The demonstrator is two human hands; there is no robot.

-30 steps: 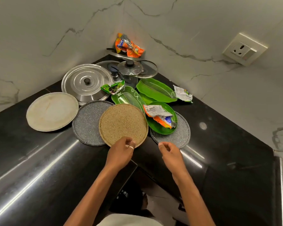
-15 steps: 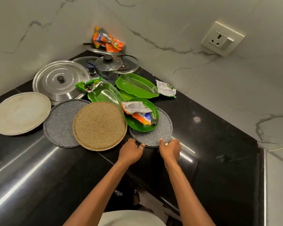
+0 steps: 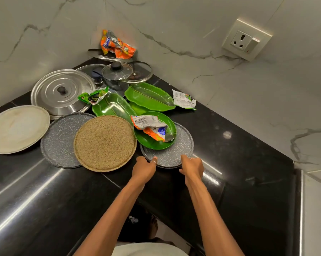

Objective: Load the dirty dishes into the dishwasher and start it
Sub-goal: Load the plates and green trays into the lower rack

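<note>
Veined white marble walls meet in a corner above a glossy black stone tabletop (image 3: 239, 163) that mirrors the light in long streaks. Both hands are at the near rim of a round grey speckled plate (image 3: 183, 145) with a matte, grainy finish. The left hand (image 3: 144, 169) lays a ringed finger on top of the rim, its other fingers curled at the edge. The right hand (image 3: 192, 167) pinches the rim a little to the right, thumb on top.

On that plate rests a smooth round green plate (image 3: 146, 143) carrying a crumpled foil wrapper (image 3: 150, 126). To the left, a tan plate (image 3: 105, 143) with a sandy texture overlaps a second grey speckled plate (image 3: 59, 139), and a cream round plate (image 3: 17, 129) lies farther left.

Behind them sit a glossy green leaf-shaped dish (image 3: 111, 108) and a second leaf-shaped dish (image 3: 148, 97). There is also a ridged steel lid (image 3: 61, 91) with a dark knob and a glass lid (image 3: 117, 72). An orange snack packet (image 3: 117, 45) lies deep in the corner. On the right wall is a white socket (image 3: 246, 39).
</note>
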